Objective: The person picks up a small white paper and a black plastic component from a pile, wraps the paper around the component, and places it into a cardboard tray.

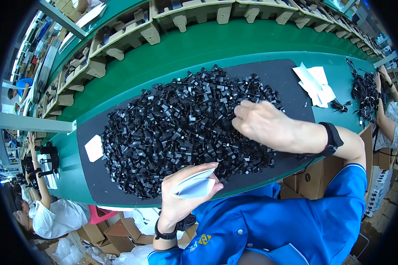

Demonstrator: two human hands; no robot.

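Note:
A wide heap of small black plastic connector pieces (177, 128), many with shiny metal-looking ends, covers most of a dark grey mat (90, 174). At the heap's near edge, my left hand (174, 201) is closed around some white papers (198, 184), which look folded or stacked, pinched between thumb and fingers. Over the right part of the heap is my right hand (263, 123), its fingers curled in and pressed together. Whatever may lie in its fingertips is hidden from this view.
White sheets (316, 84) lie right of the mat, near bundled black cables (365, 95). A white piece (93, 148) rests at the heap's left. Moulded pulp trays (194, 11) line the far side. Other people are at both ends, with cardboard boxes (307, 179) below the table.

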